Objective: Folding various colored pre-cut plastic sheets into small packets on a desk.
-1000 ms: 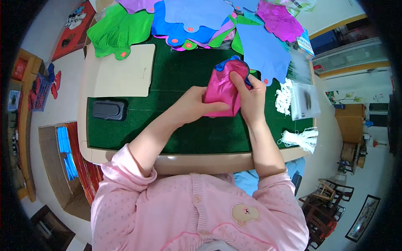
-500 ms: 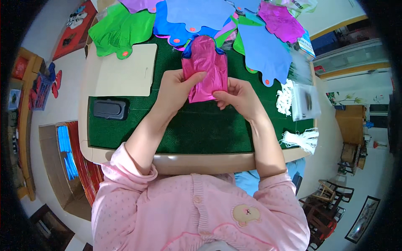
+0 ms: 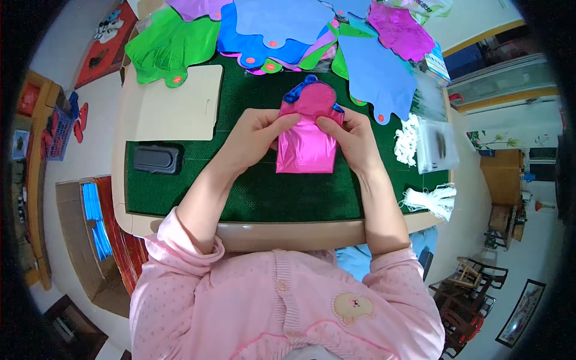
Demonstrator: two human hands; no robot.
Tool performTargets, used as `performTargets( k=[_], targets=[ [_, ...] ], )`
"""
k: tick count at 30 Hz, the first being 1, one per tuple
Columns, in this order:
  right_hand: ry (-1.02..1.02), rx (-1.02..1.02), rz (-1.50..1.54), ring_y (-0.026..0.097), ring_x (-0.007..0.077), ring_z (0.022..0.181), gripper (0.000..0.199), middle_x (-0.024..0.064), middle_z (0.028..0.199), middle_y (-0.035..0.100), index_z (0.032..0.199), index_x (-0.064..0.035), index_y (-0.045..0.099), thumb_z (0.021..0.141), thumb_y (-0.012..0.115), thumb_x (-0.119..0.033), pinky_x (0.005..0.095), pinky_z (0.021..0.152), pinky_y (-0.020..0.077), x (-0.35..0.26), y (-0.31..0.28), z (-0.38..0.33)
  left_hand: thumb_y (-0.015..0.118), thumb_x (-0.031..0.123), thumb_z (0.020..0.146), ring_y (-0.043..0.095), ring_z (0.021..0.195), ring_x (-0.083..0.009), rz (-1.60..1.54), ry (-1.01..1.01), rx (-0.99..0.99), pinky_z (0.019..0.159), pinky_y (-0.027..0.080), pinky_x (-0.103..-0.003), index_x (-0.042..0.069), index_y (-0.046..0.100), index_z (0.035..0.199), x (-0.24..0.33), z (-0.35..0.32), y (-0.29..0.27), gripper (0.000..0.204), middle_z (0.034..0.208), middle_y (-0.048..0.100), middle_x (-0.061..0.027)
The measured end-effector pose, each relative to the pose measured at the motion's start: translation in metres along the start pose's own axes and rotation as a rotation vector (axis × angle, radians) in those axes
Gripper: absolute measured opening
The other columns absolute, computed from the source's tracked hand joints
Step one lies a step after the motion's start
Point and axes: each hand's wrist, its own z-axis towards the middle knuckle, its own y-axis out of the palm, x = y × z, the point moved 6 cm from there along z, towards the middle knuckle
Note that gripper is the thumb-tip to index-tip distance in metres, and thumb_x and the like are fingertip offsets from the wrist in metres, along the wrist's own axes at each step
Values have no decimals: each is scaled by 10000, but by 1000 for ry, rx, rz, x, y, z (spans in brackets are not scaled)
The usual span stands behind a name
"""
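A shiny pink foil balloon [image 3: 306, 147], folded into a flat narrow packet, is between my two hands above the green mat. Blue foil shows at its far end, beside a rounded pink tab. My left hand [image 3: 255, 135] pinches its left edge, thumb on top. On the opposite edge, my right hand [image 3: 355, 139] grips it with the thumb pressed on the upper face. The fingers beneath the foil are mostly hidden. Beyond lie several flat foil balloons: a green one [image 3: 174, 45], a light blue one [image 3: 378, 75] and a magenta one [image 3: 402, 30].
The green mat [image 3: 288, 201] covers the table. A cream board [image 3: 174, 105] and a black case [image 3: 158, 158] lie at left. At right are white coiled strings [image 3: 407, 142], clear plastic bags [image 3: 437, 146] and a bundle of white string [image 3: 431, 200]. A cardboard box [image 3: 90, 240] stands at left below the table.
The folded pink balloon has come nearer to me and slightly right. Both thumbs now press near its far part, and my right hand has shifted from the near corner up the side.
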Motion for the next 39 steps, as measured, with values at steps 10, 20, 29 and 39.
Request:
performTargets(
  k=[10,20,29,39],
  targets=[
    [36,-64,-34,541,58,753,114,20,843,639,929,32,634,839,565,18,201,683,437,-7,-6,-4,533,41,857,600,710,-78,-202,132,19,637,480,-209,5,652,966,12,-4,-1,165,838,646,-39],
    [-215,-195,-139,525,156,700,241,87,733,577,689,37,603,651,409,175,242,636,390,-14,-5,-2,456,-58,814,591,727,-99,-45,237,-11,658,489,-230,2,615,788,12,-5,-7,172,777,617,-36],
    [-331,-227,-272,525,140,717,201,78,787,570,687,24,589,702,436,153,233,647,386,-14,-4,-3,582,241,882,548,715,-43,-2,-74,76,609,435,-185,19,618,984,0,-5,3,247,829,600,14],
    [41,-126,-53,547,86,833,124,31,904,583,975,-27,563,884,519,-98,225,731,430,9,-13,6,594,164,877,544,686,-26,220,179,124,611,435,-194,-34,662,971,5,-3,1,229,754,652,-5]
  ],
)
